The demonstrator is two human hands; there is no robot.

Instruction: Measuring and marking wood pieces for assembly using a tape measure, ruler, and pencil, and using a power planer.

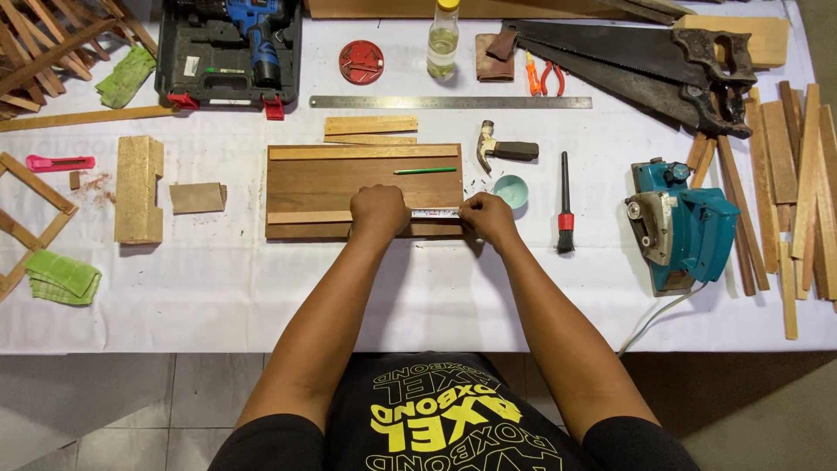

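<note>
A brown wooden board lies flat in the middle of the white-covered table, with a pale strip along its top edge and another pale strip across its lower part. My left hand rests closed on that lower strip. My right hand sits at the board's lower right corner. A short stretch of white measuring tape runs between the two hands. A green pencil lies on the board above them.
A hammer, small teal bowl, brush and teal power planer lie to the right. A steel ruler, handsaws, a drill case and loose wood strips ring the board.
</note>
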